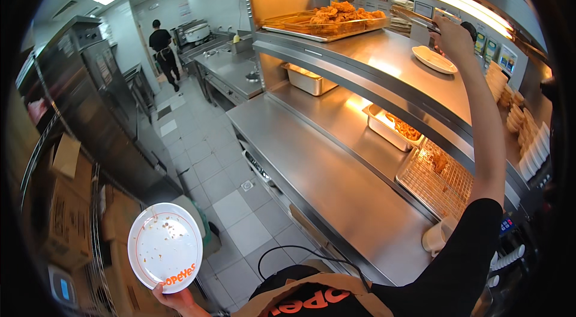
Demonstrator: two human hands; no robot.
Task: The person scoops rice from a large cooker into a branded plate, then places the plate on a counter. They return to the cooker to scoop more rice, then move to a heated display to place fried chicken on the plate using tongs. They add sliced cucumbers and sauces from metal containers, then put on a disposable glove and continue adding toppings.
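In my left hand [174, 300], low on the left, is a round white plate [157, 251] with an orange line near its rim and orange lettering. Crumbs lie scattered over it, and my fingers grip its near edge. My right arm reaches up to the heated upper shelf [384, 59]. There my right hand [454, 38] is closed round metal tongs [417, 17], which point left; no food shows between their tips. Just beneath that hand, a small white oval dish [434, 60] rests on the shelf. Fried chicken [345, 13] is heaped on an amber tray [300, 27] farther left.
Below are metal pans [309, 80], a pan of fries-like food [403, 128] and a wire rack [459, 182] with a fried piece. A steel counter [312, 167] runs alongside. Stacked cups [528, 143] stand right, cardboard boxes [69, 221] left. A person [162, 53] is down the aisle.
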